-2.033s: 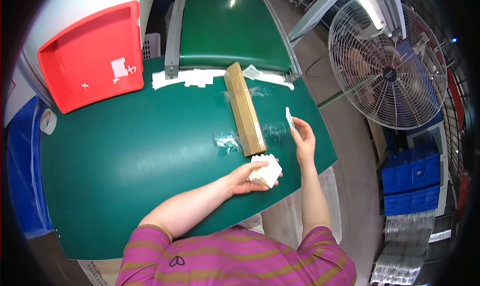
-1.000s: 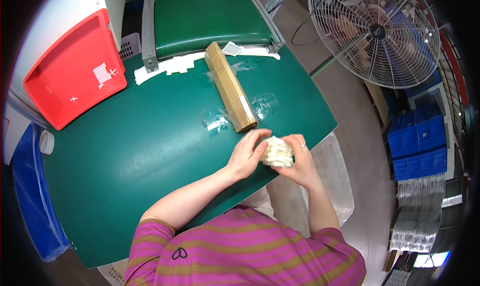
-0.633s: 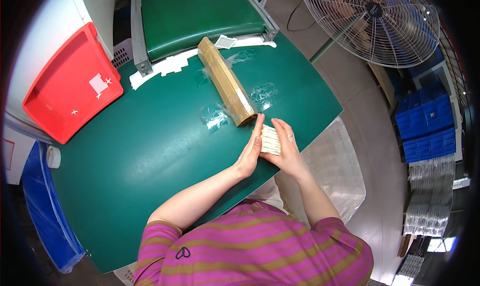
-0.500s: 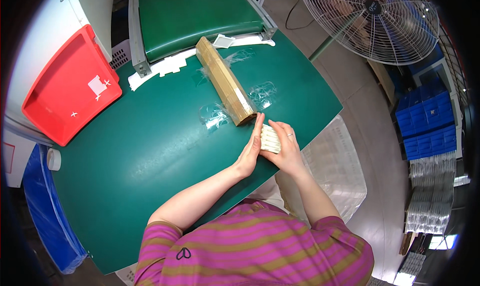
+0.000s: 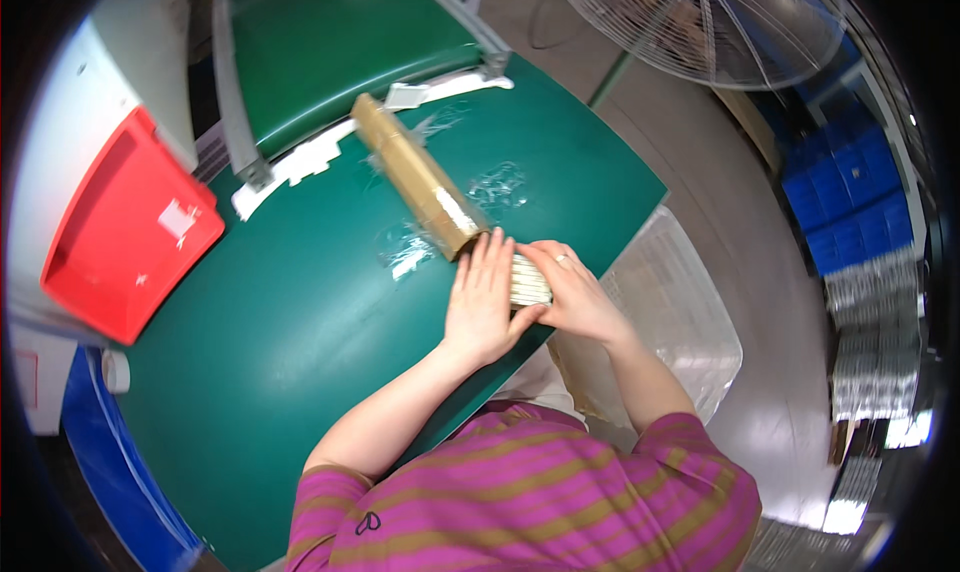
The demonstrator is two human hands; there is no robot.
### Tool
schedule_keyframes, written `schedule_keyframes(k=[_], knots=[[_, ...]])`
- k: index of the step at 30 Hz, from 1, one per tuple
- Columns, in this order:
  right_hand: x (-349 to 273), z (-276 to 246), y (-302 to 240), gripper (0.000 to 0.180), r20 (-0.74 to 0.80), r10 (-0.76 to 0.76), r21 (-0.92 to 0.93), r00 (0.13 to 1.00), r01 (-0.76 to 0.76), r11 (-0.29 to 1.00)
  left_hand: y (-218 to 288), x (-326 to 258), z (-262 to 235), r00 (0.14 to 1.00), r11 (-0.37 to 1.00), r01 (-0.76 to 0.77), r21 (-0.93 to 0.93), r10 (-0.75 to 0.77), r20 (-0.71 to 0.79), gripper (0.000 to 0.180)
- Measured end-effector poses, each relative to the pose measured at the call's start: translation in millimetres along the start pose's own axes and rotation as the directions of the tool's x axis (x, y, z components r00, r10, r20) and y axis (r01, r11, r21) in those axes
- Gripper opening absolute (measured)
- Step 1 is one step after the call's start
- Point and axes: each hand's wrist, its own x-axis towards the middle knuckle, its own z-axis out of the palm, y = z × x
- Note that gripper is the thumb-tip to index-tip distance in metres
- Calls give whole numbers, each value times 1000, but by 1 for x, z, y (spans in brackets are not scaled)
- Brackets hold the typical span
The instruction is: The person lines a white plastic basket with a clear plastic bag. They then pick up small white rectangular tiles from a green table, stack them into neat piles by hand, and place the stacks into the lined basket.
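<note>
A small stack of pale cream flat pieces (image 5: 528, 280) is sitting between the person's two hands, near the front edge of the green worktop (image 5: 300, 352). The stack is looking like a short block, and thin lines are running across its visible side, as if many thin sheets are pressed together. Only a narrow part of it is showing, because the hands are covering the rest.

The left hand (image 5: 482, 307) is lying flat and open against the left side of the stack, with the fingers straight and close together, pointing away from the person. The right hand (image 5: 572, 294) is curving over the right side and the top of the stack, with the fingers half bent around it; a ring is showing on one finger. Both hands are pressing the stack from two sides.

Just beyond the fingertips of the left hand, a long tan bar wrapped in clear film (image 5: 415, 177) is lying on the worktop and is reaching diagonally toward the far edge. Pieces of clear film (image 5: 497, 184) are lying beside it. White flat parts (image 5: 300, 162) are resting along the far edge. A red tray (image 5: 125, 227) is standing at the left, and a big metal fan (image 5: 720, 17) is standing at the far right.
</note>
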Motion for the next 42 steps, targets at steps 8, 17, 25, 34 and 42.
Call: schedule_keyframes(k=[8, 17, 25, 34, 42], knots=[[0, -14, 9, 63, 102, 97, -8, 990, -97, 995, -6, 5, 4, 994, 956, -107, -273, 95, -55, 81], [-96, -94, 118, 61, -502, 542, 190, 674, -525, 829, 12, 4, 7, 934, 964, -261, 47, 239, 267, 66], [-185, 19, 278, 67, -229, 812, 110, 536, -815, 569, 29, 14, 10, 860, 920, -286, 268, 123, 495, 70], [-180, 121, 338, 62, 67, 855, -29, 514, -856, 516, 28, 20, 19, 855, 920, -255, 296, 72, 513, 66], [-180, 163, 346, 63, 63, 837, 5, 544, -838, 545, 24, 19, 19, 820, 890, -320, 324, 90, 566, 69]])
